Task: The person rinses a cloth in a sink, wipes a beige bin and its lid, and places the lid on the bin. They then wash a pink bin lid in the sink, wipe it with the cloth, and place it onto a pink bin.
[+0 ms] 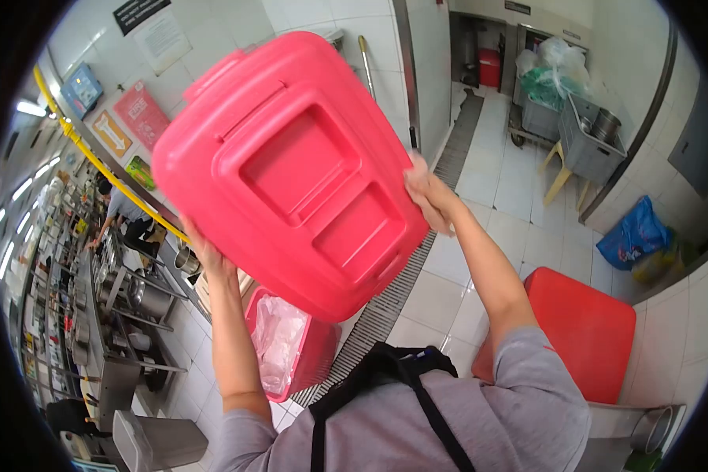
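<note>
A: Lid [291, 173] raised that high, why?

B: I hold the lid tilted in front of my face so it hangs clear of the open red bin [318, 358] below, where the plastic liner [275, 342] shows. My left hand [204, 252] curls round its lower edge. My right hand [429, 193] grips the opposite edge, fingers closed.

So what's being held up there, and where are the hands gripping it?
A big red lid, held by opposite edges: the left hand on its lower-left rim, the right hand on its right rim.
</note>
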`<state>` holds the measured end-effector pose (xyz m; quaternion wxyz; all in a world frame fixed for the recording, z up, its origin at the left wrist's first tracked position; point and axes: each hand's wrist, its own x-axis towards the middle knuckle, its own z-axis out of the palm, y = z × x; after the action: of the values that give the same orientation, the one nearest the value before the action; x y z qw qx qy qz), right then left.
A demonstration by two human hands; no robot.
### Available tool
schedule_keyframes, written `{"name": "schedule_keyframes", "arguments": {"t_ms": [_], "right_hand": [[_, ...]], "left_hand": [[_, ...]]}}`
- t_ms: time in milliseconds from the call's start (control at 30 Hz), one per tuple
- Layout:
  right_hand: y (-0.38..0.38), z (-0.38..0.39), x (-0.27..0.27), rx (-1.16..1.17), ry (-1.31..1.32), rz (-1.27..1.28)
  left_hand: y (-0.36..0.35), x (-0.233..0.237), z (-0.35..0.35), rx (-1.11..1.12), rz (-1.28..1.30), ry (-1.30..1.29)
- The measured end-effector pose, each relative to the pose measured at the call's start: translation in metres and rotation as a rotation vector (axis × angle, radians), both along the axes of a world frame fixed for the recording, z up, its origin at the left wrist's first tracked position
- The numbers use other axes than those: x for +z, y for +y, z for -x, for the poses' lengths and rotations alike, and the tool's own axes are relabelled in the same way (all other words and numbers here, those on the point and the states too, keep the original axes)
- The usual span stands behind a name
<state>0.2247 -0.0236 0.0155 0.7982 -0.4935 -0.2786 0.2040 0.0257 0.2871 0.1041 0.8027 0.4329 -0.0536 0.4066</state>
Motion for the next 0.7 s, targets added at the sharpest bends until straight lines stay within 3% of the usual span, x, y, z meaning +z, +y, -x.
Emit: {"name": "schedule_keyframes", "arguments": {"t_ms": [33,67,100,133,167,200,233,267,333,367,400,433,567,600,633,667,700], "right_hand": [[-0.004,0.010,0.012,0.116,0.038,-0.066],[-0.009,-0.017,-0.022,0.145,0.056,0.046],[-0.012,-0.012,-0.025,0.169,-0.079,0.029],[-0.007,0.009,-0.014,0.233,-0.028,-0.127],[0.000,0.032,-0.002,0.298,0.029,-0.286],[0.005,0.041,-0.004,0.304,-0.009,-0.257],[0.011,0.048,-0.005,0.307,-0.049,-0.232],[0.022,0.070,0.008,0.238,-0.013,-0.263],[0.039,0.080,-0.004,0.237,-0.273,-0.033],[0.048,0.093,-0.007,0.275,-0.347,0.058],[0.056,0.118,-0.008,0.250,-0.374,0.014],[0.067,0.139,-0.008,0.220,-0.419,-0.033],[0.123,0.152,-0.015,-0.074,-1.068,0.103],[0.149,0.150,-0.005,-0.271,-0.931,0.044],[0.161,0.131,0.014,-0.331,-1.040,0.204],[0.175,0.116,0.040,-0.546,-1.030,0.135],[0.181,0.104,0.071,-0.588,-1.000,0.168]], "left_hand": [[0.021,-0.003,-0.013,0.083,-0.069,0.105],[0.040,-0.004,-0.027,0.171,-0.130,0.211],[0.044,0.001,-0.040,0.188,-0.087,0.408],[0.050,0.008,-0.053,0.203,-0.039,0.602],[0.081,-0.012,-0.079,0.184,-0.176,0.621],[0.071,-0.007,-0.091,0.306,-0.492,0.518],[0.074,-0.008,-0.111,0.445,-0.622,0.652],[0.004,0.014,-0.098,0.353,-0.683,0.467],[-0.045,-0.021,-0.117,0.561,-0.507,0.604],[-0.056,-0.001,-0.094,0.165,-0.134,0.529],[-0.015,-0.039,-0.112,-0.029,0.059,0.582],[-0.011,-0.047,-0.118,-0.062,0.096,0.546],[-0.045,-0.044,-0.106,-0.050,0.024,0.394],[-0.055,-0.043,-0.107,-0.062,0.007,0.374],[-0.066,-0.044,-0.108,-0.072,-0.006,0.343],[-0.077,-0.048,-0.105,-0.079,-0.021,0.317],[-0.086,-0.050,-0.104,-0.083,-0.033,0.284]]}}
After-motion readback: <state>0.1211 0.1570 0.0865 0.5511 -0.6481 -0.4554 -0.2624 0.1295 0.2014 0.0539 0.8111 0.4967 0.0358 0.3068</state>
